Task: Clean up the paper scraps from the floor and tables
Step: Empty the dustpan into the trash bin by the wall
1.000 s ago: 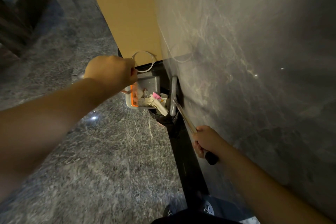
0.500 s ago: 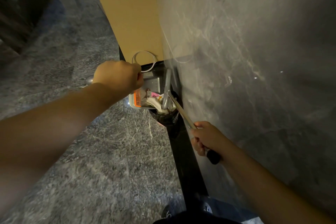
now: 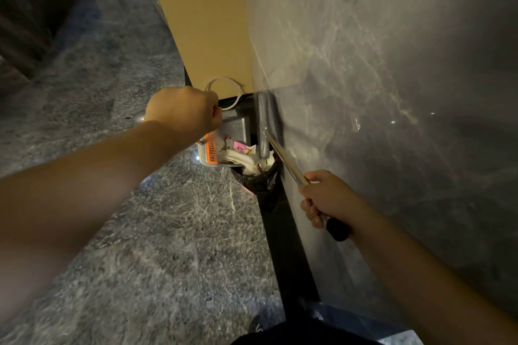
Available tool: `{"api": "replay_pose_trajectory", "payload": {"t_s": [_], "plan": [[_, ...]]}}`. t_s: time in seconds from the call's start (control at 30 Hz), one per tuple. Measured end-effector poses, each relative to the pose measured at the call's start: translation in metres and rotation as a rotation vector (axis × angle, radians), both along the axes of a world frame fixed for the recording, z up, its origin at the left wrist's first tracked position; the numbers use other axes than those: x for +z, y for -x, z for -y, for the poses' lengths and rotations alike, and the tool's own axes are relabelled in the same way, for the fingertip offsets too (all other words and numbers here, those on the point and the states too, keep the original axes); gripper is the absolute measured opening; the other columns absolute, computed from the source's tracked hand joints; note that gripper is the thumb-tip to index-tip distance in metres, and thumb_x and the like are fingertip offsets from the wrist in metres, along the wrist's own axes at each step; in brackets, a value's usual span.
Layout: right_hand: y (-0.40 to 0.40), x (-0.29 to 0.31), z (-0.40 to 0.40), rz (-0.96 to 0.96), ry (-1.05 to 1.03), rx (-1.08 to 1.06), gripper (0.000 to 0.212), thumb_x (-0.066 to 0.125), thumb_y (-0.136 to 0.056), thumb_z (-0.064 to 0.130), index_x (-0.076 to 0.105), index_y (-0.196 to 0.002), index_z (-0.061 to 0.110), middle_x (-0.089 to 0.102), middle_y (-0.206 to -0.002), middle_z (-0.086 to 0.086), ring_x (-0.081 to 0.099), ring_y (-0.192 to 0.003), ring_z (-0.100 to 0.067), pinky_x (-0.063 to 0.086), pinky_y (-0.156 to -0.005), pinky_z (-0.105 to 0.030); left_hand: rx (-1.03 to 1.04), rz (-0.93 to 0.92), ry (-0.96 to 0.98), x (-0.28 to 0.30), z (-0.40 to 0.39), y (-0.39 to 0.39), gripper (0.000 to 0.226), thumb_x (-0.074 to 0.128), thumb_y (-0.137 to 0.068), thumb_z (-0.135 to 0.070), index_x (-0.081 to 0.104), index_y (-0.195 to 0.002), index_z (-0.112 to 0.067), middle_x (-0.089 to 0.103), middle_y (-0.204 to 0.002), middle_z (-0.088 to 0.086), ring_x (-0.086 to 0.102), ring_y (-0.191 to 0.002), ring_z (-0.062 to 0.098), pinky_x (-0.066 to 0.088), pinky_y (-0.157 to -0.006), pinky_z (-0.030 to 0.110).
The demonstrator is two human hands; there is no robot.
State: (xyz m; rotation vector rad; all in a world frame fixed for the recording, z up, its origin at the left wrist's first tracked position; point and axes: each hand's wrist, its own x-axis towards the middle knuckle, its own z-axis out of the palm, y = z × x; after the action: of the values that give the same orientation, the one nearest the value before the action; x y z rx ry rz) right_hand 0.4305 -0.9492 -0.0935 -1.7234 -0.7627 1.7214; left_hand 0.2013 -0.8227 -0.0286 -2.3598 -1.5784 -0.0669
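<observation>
Scraps being tipped into the bin

The dustpan (image 3: 224, 145) handle is clenched by the left hand (image 3: 182, 112), the broom (image 3: 283, 154) handle by the right hand (image 3: 325, 199); paper scraps (image 3: 238, 155) could be spilled beside the black-lined bin (image 3: 258, 180) if tilted unevenly.

Left hand (image 3: 182, 112) fisted, knuckles up, bare forearm stretched forward. Right hand (image 3: 326, 199) lower, fingers curled round thin silver metal rod (image 3: 286, 159).

Dim, warm light; glare spots on floor (image 3: 168, 232); wide-angle edges blurred.

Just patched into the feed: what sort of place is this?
Probably an indoor hall or lobby: polished grey marble floor, matching stone wall, and a bag-lined bin by the black skirting.
</observation>
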Motion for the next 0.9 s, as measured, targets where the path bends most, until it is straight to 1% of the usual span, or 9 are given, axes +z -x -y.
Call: {"api": "replay_pose_trajectory", "payload": {"t_s": [0.1,0.2,0.27,0.4,0.53,0.63,0.7,0.83,0.9], "plan": [[-0.004,-0.005,0.000,-0.017,0.013,-0.017,0.027,0.042,-0.099,0.006,0.043,-0.122,0.021,0.043,-0.062,-0.008,0.036,-0.040,-0.009,0.029,-0.036,-0.018,-0.004,0.008,0.000,0.000,0.000,0.000,0.029,0.049,-0.095,-0.032,0.062,-0.081,-0.010,0.034,-0.052,0.000,0.045,-0.052,0.029,0.028,-0.050,0.025],[-0.007,-0.009,-0.001,-0.114,0.038,-0.059,0.024,0.043,-0.100,0.007,0.041,-0.117,0.024,0.044,-0.058,-0.005,0.037,-0.037,-0.006,0.030,-0.033,-0.017,-0.009,0.013,0.006,0.000,0.000,-0.001,0.029,0.048,-0.095,-0.032,0.061,-0.081,-0.010,0.034,-0.052,0.000,0.047,-0.053,0.030,0.032,-0.052,0.027],[-0.007,-0.012,-0.003,-0.184,0.050,-0.078,0.027,0.043,-0.100,0.008,0.041,-0.121,0.024,0.046,-0.054,-0.003,0.038,-0.035,-0.005,0.031,-0.033,-0.017,-0.015,0.011,0.007,-0.001,-0.001,-0.002,0.029,0.048,-0.095,-0.032,0.062,-0.082,-0.010,0.035,-0.053,0.001,0.048,-0.054,0.031,0.031,-0.052,0.027],[-0.002,-0.023,-0.008,-0.284,0.054,-0.085,0.027,0.043,-0.101,0.010,0.042,-0.124,0.024,0.046,-0.051,0.000,0.037,-0.036,-0.004,0.031,-0.032,-0.016,-0.017,0.023,0.012,-0.002,-0.003,-0.005,0.028,0.048,-0.095,-0.031,0.061,-0.082,-0.010,0.044,-0.057,0.005,0.051,-0.055,0.031,0.035,-0.054,0.028],[0.009,-0.040,-0.012,-0.257,0.040,-0.013,0.030,0.041,-0.102,0.012,0.039,-0.129,0.026,0.042,-0.059,-0.001,0.037,-0.038,-0.004,0.031,-0.034,-0.016,-0.021,0.036,0.031,-0.001,0.000,-0.007,0.029,0.047,-0.095,-0.033,0.061,-0.083,-0.011,0.053,-0.062,0.008,0.055,-0.059,0.033,0.038,-0.055,0.030],[0.015,-0.054,-0.018,-0.216,0.046,0.015,0.036,0.038,-0.103,0.011,0.035,-0.136,0.024,0.040,-0.061,-0.002,0.037,-0.036,-0.004,0.031,-0.033,-0.016,-0.003,0.046,0.030,0.001,0.002,-0.006,0.027,0.046,-0.094,-0.030,0.059,-0.081,-0.011,0.045,-0.057,0.005,0.051,-0.057,0.032,0.034,-0.052,0.029],[0.017,-0.061,-0.019,-0.205,0.054,0.030,0.034,0.037,-0.103,0.010,0.036,-0.136,0.019,0.039,-0.060,-0.003,0.036,-0.035,-0.004,0.030,-0.033,-0.016,0.006,0.051,0.021,0.002,0.002,-0.004,0.028,0.045,-0.094,-0.030,0.060,-0.081,-0.010,0.043,-0.056,0.003,0.050,-0.055,0.031,0.032,-0.051,0.028],[0.012,-0.072,-0.016,-0.192,0.068,0.021,0.030,0.035,-0.102,0.007,0.034,-0.133,0.010,0.036,-0.059,-0.003,0.034,-0.035,-0.005,0.029,-0.033,-0.016,0.005,0.062,0.021,0.005,-0.002,0.002,0.030,0.048,-0.096,-0.032,0.063,-0.084,-0.008,0.050,-0.061,0.007,0.053,-0.058,0.034,0.037,-0.053,0.030],[0.008,-0.075,-0.016,-0.205,0.089,-0.009,0.029,0.034,-0.102,0.007,0.038,-0.130,0.013,0.036,-0.059,-0.003,0.034,-0.035,-0.005,0.030,-0.033,-0.015,0.005,0.062,0.011,0.005,-0.003,0.004,0.031,0.047,-0.096,-0.032,0.061,-0.081,-0.008,0.047,-0.058,0.006,0.051,-0.055,0.032,0.035,-0.052,0.028]]}}
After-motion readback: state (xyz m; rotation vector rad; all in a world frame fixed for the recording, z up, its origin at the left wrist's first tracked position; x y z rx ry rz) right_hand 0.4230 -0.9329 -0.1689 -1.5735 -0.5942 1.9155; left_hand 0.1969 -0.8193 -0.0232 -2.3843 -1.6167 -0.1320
